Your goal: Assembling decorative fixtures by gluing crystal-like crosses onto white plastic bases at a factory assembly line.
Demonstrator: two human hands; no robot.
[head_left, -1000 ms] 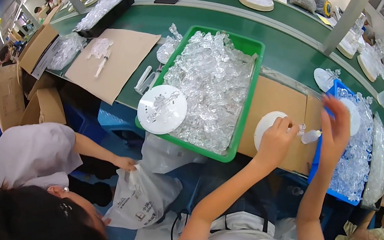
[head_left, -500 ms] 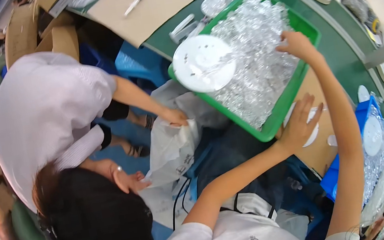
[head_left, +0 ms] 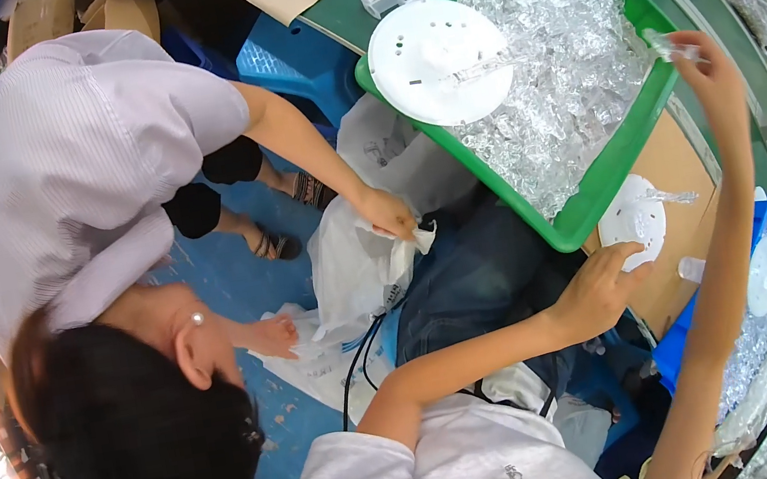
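My right hand (head_left: 709, 73), just past the right rim of the green tray (head_left: 560, 232), pinches a small clear plastic piece (head_left: 671, 47). Many similar clear plastic pieces (head_left: 545, 80) fill the tray. A round white disc (head_left: 441, 61) with small holes and a clear stem lies over the tray's left rim. My left hand (head_left: 600, 292) is at the lower edge of another white disc (head_left: 634, 220); its fingertips overlap that edge, and its thumb and fingers are apart. A clear piece stands out from this disc toward the right.
Brown cardboard (head_left: 671, 166) lies under the disc on the green bench. A blue bin (head_left: 668, 349) of clear pieces stands at the right. At my left, a co-worker bends over, a hand (head_left: 386, 214) holding a white plastic bag (head_left: 353, 270). A blue stool (head_left: 293, 62) stands behind.
My right hand has left the tray's contents and moved right with a clear piece. My left hand has drawn back from over the white disc to its lower edge. The view has shifted.
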